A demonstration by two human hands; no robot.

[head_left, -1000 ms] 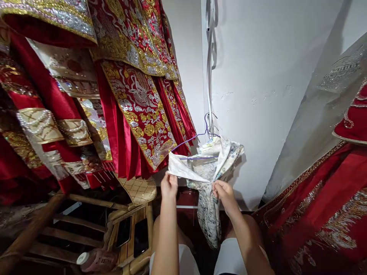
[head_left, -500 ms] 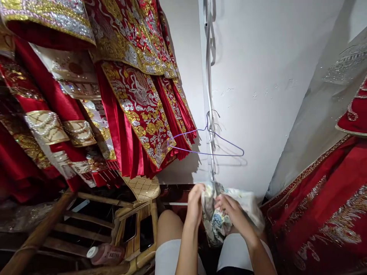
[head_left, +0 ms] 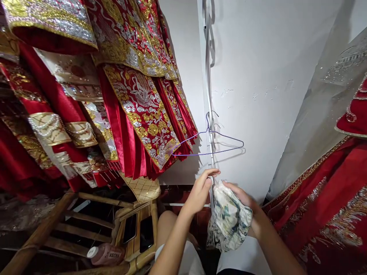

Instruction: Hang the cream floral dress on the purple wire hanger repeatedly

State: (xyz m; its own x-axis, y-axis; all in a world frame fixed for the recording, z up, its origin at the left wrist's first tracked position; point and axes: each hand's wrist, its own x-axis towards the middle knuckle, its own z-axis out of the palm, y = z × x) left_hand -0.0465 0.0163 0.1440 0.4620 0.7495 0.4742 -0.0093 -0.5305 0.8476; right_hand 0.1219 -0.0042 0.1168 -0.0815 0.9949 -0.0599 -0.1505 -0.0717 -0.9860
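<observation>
A crumpled white cloth with a green and blue leafy print (head_left: 229,217) hangs in front of my knees. My right hand (head_left: 242,196) grips its top right side, with the fingers partly hidden behind the fabric. My left hand (head_left: 202,191) is beside the cloth's upper left edge, fingers stretched out and thumb apart, holding nothing. Above both hands, a thin purple wire hanger (head_left: 208,153) hangs bare from a white metal strip (head_left: 208,76) on the wall.
Red gowns with gold and silver embroidery (head_left: 143,103) hang at the left, and another red gown (head_left: 329,198) at the right. A bamboo chair (head_left: 137,263) at the lower left bears a pink bottle (head_left: 107,254) and two phones (head_left: 146,232).
My left hand has let go of the cloth and risen slightly to the right. My right hand has moved right and up, and the cloth now hangs bunched below it.
</observation>
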